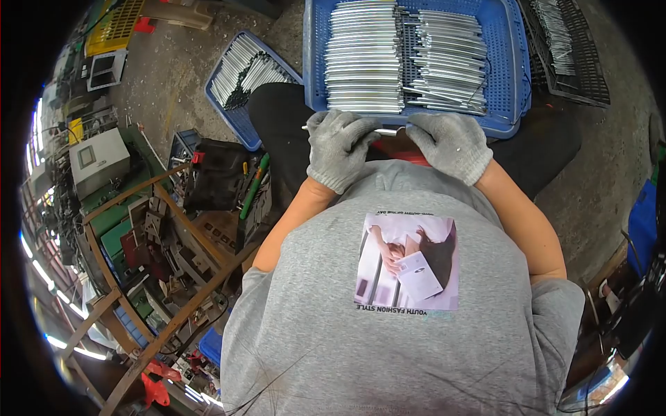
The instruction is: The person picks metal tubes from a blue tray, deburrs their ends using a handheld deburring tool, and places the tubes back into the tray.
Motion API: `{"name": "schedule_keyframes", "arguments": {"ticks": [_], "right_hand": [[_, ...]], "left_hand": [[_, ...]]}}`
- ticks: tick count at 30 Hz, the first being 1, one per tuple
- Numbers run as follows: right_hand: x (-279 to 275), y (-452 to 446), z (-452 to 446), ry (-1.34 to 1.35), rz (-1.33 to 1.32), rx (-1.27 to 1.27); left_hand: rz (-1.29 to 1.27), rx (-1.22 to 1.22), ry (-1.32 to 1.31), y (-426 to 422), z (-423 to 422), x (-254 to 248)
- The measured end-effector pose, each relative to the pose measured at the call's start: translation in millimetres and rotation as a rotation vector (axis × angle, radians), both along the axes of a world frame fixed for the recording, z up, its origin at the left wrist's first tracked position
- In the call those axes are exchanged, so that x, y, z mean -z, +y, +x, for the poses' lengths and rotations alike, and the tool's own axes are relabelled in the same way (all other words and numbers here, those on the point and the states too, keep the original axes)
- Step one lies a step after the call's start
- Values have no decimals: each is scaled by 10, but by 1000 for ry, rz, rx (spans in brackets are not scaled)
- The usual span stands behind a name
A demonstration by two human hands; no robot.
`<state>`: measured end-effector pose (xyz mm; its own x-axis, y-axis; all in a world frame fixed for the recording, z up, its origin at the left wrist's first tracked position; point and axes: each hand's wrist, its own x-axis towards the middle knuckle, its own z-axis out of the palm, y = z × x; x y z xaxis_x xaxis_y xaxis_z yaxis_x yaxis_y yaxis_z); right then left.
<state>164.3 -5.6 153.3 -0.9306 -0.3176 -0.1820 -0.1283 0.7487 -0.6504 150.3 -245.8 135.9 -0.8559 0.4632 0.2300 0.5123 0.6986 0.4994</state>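
At far left a white box (pixel 99 163) is standing, its marking too small to read. A black bag (pixel 214 173) is lying right of it. Next, a small basket (pixel 215 100) is holding metal rods beside the person's leg. The left hand (pixel 340 142), gloved in grey, is closing its fingers and thumb around a rod (pixel 387 132), whose left end is sticking out past the glove. That rod is lying level between the hands, before the near rim of a big basket (pixel 416 123), which is holding two stacks of rods. The grey shirt (pixel 298 305) is showing a print reading "YOUTH FASHION STYLE" and, above, "OUTFIT OF THE DAY", both upside down. The right hand (pixel 451 142), also gloved, is curling at the rod's right end; I cannot tell whether it is pinching it. At right, a black crate (pixel 590 80) is holding more rods.
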Motion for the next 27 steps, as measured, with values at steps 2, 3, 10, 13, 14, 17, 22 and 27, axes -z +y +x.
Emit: {"name": "schedule_keyframes", "arguments": {"ticks": [2,3,10,13,14,17,22,27], "right_hand": [[84,-23,32,9,10,2],[106,-36,59,-13,13,-39],[-20,0,-15,-48,-27,-9],[27,-13,-37,-73,10,2],[48,-23,-30,-87,28,8],[128,-27,56,-91,2,-75],[-58,-1,-17,-160,-83,-7],[99,-37,-21,-206,-11,-9]], "left_hand": [[7,1,-42,-13,17,25],[16,-19,-51,-10,35,51],[-12,-4,20,-23,17,54],[19,13,6,-32,3,29],[19,11,5,-29,6,45],[89,6,19,-21,23,145],[23,0,-15,-53,21,140],[71,1,-41,-63,11,182]]}}
